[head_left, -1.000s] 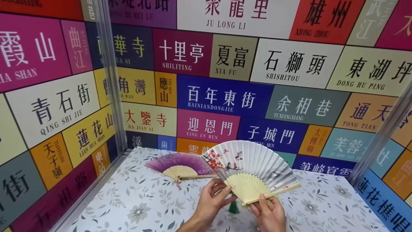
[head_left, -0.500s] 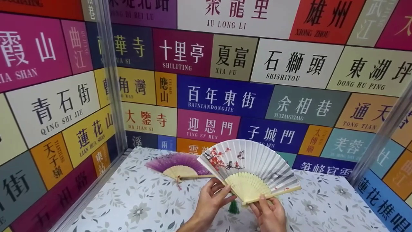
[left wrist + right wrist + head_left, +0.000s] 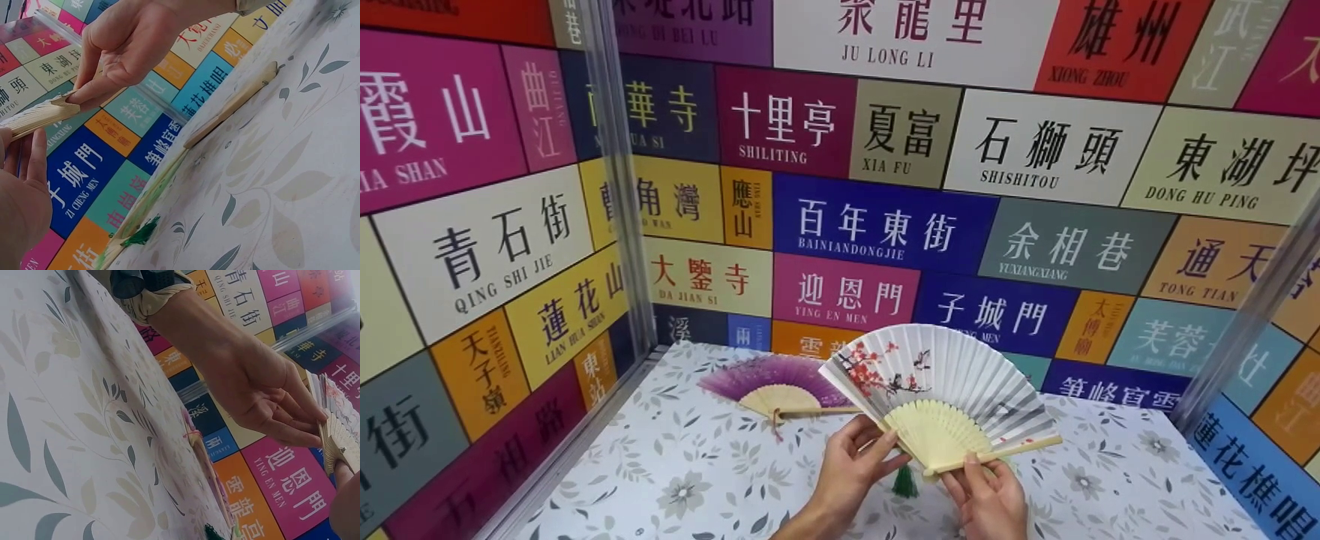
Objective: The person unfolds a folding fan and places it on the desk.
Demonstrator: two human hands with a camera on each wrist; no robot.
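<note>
In the head view both hands hold up a spread white folding fan [image 3: 967, 382] painted with red blossoms and birds. The left hand [image 3: 851, 465] pinches its left guard stick near the pale ribs, thumb in front. Thumb and fingers of the right hand [image 3: 986, 491] grip the right guard stick near the pivot. From the left wrist, the fan [image 3: 39, 119] appears nearly edge-on between the hands. A purple folding fan [image 3: 769, 379] lies spread on the table to the left, partly covered by the white one in view.
The table [image 3: 682, 450] has a flowered cover. A green tassel [image 3: 905, 484] lies behind the hands; in the left wrist view it sits by a greenish fan [image 3: 163, 185] and a wooden stick [image 3: 230, 107]. Lettered wall panels [image 3: 877, 225] rise behind and at both sides.
The white fan's left edge has spread slightly further left over the purple fan, mostly in the first half second. Both hands keep nearly the same place.
</note>
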